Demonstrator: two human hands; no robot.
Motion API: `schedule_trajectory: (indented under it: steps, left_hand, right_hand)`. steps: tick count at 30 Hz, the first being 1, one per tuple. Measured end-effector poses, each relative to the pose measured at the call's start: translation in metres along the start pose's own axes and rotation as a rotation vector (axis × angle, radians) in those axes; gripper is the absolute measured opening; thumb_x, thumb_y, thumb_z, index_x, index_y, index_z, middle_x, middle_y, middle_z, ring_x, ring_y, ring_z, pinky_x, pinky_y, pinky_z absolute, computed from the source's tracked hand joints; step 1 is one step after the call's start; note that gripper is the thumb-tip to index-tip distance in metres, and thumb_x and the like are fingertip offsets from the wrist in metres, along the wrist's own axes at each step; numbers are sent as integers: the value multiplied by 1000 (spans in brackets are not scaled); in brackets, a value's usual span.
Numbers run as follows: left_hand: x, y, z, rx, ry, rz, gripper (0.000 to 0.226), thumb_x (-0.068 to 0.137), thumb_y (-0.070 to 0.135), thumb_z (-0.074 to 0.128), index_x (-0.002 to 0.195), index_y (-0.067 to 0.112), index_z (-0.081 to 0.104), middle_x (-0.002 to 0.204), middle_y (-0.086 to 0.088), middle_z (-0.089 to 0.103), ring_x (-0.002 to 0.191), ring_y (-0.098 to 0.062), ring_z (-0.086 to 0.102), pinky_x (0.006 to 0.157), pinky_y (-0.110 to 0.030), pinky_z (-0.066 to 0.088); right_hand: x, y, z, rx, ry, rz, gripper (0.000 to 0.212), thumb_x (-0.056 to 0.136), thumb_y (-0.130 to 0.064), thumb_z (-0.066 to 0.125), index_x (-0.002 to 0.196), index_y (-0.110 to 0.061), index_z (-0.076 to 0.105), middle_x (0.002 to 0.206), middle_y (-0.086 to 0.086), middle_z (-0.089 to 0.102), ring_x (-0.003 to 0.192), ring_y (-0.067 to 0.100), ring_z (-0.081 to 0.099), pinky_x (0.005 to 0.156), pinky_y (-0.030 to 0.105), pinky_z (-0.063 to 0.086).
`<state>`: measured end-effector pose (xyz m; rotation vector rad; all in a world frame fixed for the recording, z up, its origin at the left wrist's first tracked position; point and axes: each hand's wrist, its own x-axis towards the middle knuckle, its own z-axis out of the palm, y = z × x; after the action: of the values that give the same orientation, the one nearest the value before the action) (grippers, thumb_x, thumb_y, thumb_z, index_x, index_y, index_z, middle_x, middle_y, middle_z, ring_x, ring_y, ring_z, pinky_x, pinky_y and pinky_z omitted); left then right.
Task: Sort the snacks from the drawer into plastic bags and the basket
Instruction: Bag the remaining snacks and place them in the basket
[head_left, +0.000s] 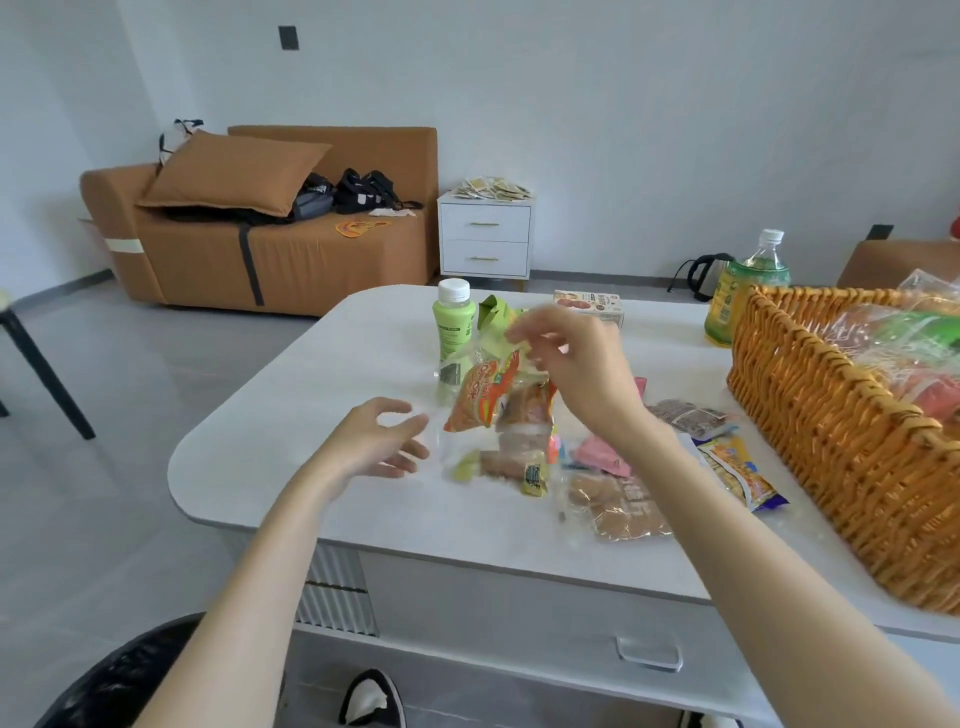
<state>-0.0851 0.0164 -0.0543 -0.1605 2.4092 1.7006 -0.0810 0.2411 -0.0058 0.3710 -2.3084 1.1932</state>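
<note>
Head view: over white table, right hand raised, fingers pinching top of clear plastic bag, motion-blurred. Beside bag, left hand loosely spread, contact unclear. Inside bag, orange crinkly snack packet, lettering unreadable. At right, woven orange wicker basket with wrapped snacks, cut off by frame edge.
</note>
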Motion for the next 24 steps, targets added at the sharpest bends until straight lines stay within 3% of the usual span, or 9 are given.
schedule_trajectory:
  steps: [2,4,7,9,12,16,18,21,24]
  left_hand:
    - [-5,4,-3,284,133,94,31,89,39,62,114,22,60,91,-4,64,77,-16,61,78,-33,53]
    - [-13,11,-4,286,244,258,45,87,45,63,127,30,51,120,0,48,109,-13,53,94,-30,43]
    - [-28,27,-4,4,14,382,94,70,62,68,148,42,19,139,26,26,131,7,23,106,-25,27]
    - [-28,28,-1,-62,-156,455,114,55,72,71,149,44,11,139,34,32,130,13,27,103,-22,29]
    - [-22,22,2,-147,-275,471,86,63,59,73,139,32,42,120,12,66,116,-4,56,94,-16,43]
    - [-19,17,14,-281,-71,390,25,78,38,69,90,17,75,89,1,74,89,-16,67,74,-21,53]
    - [-18,17,17,-324,48,332,23,85,36,66,83,15,75,79,6,74,79,-11,67,67,-21,53]
    - [-17,18,14,-414,143,259,26,90,41,60,84,20,75,83,6,75,80,-9,68,70,-23,54]
    - [-19,22,5,-498,-5,268,35,96,43,46,101,20,70,100,2,74,89,-11,69,70,-22,54]
  right_hand:
    - [27,-37,-20,-136,-181,-156,41,81,14,48,76,-22,67,73,-22,63,63,-8,57,64,12,46]
    - [52,-69,-30,-251,-366,-234,39,79,15,46,71,-16,67,69,-22,60,60,-9,56,60,8,44]
    - [74,-105,-26,-434,-676,-240,40,78,10,45,60,-20,65,75,-13,68,62,6,58,68,29,52]
    - [77,-116,-18,-502,-810,-236,38,77,8,44,58,-17,64,71,-17,68,64,8,58,66,29,49]
    - [75,-116,-10,-453,-790,-209,36,73,10,44,55,-15,63,74,-15,71,64,4,62,66,27,52]
    - [62,-97,-5,-114,-544,-86,23,78,12,54,71,-3,69,87,1,75,85,18,72,74,36,58]
    - [49,-90,-10,56,-440,-12,11,90,-5,60,98,-9,67,100,3,73,82,14,71,76,33,57]
    - [26,-67,-23,178,-438,187,58,86,-51,62,135,-28,42,114,-10,64,99,9,66,86,28,54]
    - [-3,-37,-27,169,-519,278,71,76,-62,55,133,-20,46,100,-18,64,96,6,65,85,22,51]
